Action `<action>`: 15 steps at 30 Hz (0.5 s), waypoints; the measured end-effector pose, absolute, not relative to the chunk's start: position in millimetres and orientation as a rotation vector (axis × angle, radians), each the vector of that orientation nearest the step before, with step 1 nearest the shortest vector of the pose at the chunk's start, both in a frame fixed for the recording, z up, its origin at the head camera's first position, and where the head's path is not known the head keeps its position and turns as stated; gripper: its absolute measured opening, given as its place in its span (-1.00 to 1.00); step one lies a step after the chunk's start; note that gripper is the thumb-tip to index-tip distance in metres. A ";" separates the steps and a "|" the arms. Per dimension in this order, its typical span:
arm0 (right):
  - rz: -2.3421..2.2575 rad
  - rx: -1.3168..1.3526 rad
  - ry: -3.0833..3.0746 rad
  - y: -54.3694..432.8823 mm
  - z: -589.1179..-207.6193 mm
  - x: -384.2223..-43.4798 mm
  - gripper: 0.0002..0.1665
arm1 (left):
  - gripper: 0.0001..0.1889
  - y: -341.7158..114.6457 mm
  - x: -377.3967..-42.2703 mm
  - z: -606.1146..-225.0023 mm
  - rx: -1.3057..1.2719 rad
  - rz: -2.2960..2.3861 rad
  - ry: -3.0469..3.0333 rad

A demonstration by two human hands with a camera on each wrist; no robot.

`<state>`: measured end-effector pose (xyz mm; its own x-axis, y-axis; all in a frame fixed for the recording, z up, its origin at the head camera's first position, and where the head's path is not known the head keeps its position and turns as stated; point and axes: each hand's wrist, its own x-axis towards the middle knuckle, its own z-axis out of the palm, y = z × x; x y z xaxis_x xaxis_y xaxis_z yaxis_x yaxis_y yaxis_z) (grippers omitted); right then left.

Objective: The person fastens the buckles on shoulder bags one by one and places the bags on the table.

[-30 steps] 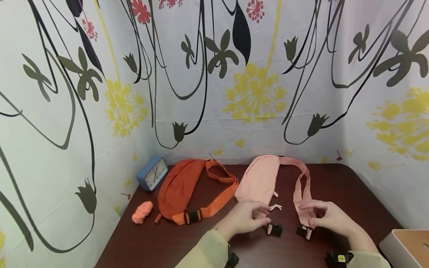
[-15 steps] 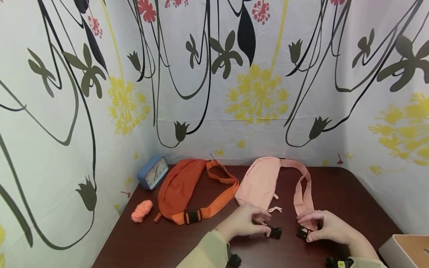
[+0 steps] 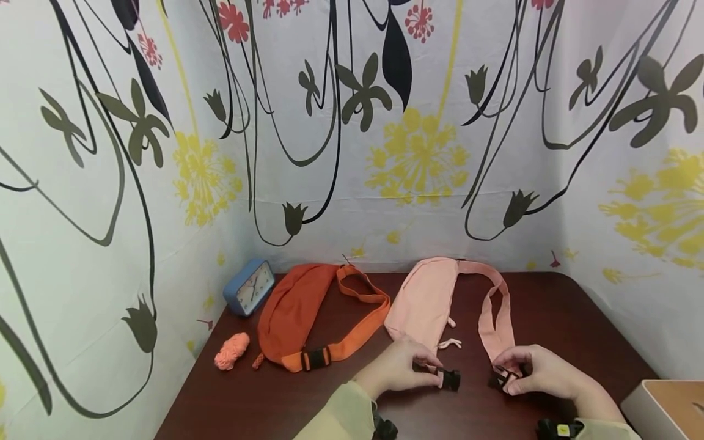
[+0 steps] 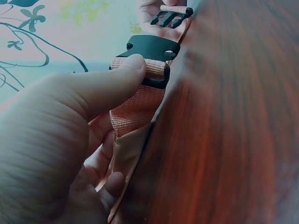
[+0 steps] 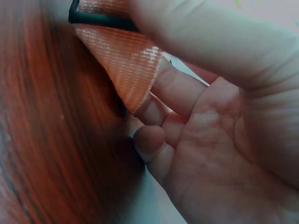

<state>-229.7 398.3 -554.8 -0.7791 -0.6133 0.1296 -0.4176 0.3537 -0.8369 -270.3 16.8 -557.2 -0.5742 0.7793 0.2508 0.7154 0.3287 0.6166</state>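
Observation:
A pink waist pack (image 3: 423,299) lies on the dark wooden table, its strap (image 3: 488,324) looping off to the right. My left hand (image 3: 397,366) pinches the black socket half of its buckle (image 3: 451,379); in the left wrist view the thumb presses on the webbing at the socket (image 4: 153,45). Opposite it, my right hand (image 3: 546,374) grips the pronged half (image 3: 497,380), whose prongs (image 4: 167,18) point toward the socket across a gap. The right wrist view shows pink webbing (image 5: 124,65) hanging below the thumb, with most of that buckle half out of frame.
Left of the pink pack lies an orange waist pack (image 3: 297,311) with its buckle (image 3: 316,359) fastened. A blue clock (image 3: 250,287) and a coral yarn bundle (image 3: 232,351) sit farther left. A box (image 3: 665,406) stands at the right front corner. Patterned cloth walls surround the table.
Both hands have come down from hovering over the buckle halves and now hold them. The left hand has brought the socket half slightly toward level, facing the pronged half.

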 end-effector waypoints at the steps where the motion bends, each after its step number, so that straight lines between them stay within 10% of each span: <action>1: -1.395 -0.922 2.396 398.6 -555.0 -229.6 -0.60 | -0.76 17.1 -270.7 -558.0 1.430 1.060 2.513; 15: -1.401 -0.792 2.634 386.4 -558.8 -229.4 -0.77 | -0.83 17.9 -271.4 -561.1 1.427 1.157 2.507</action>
<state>-229.4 386.4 -558.8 -0.8670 -0.4626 0.1854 -0.4123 0.4570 -0.7882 -271.4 17.9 -561.1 -0.5779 0.7531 0.3145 0.7278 0.3013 0.6160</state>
